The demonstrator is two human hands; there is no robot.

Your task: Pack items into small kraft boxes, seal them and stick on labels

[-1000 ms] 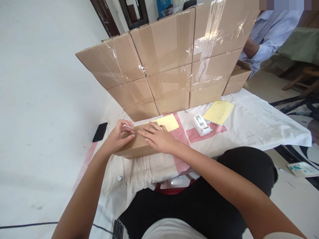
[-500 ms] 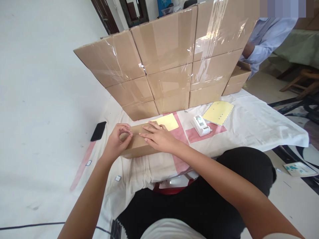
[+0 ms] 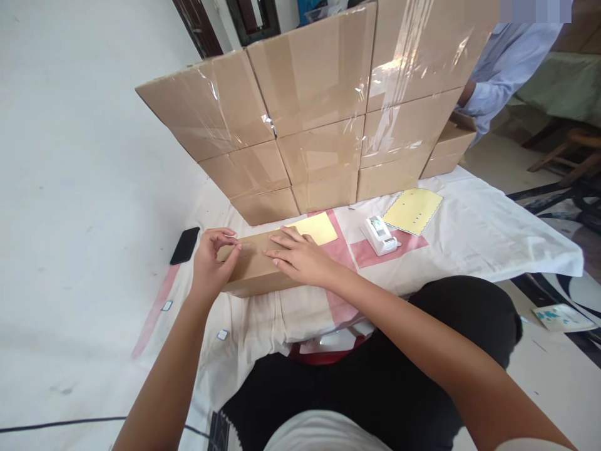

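Note:
A small closed cardboard box (image 3: 256,270) lies in front of me on the cloth-covered table. My left hand (image 3: 216,260) is at the box's left end, thumb and forefinger pinched on what looks like a strip of clear tape (image 3: 247,243), faint against the cardboard. Flat on the box top rests my right hand (image 3: 300,255), its fingers spread. A yellow sheet of paper (image 3: 320,228) lies just behind the box, partly hidden by it. To the right stands a white tape dispenser (image 3: 381,237).
A wall of taped cardboard boxes (image 3: 319,119) rises behind the work area. A black phone (image 3: 184,246) lies at the left, and a scalloped yellow paper (image 3: 414,211) at the right. Beyond the boxes is another person's pale blue sleeve (image 3: 500,81).
My left hand has shifted slightly left, its pinched fingers moving away from the right hand toward the box's left end. The right hand stays almost still on the box.

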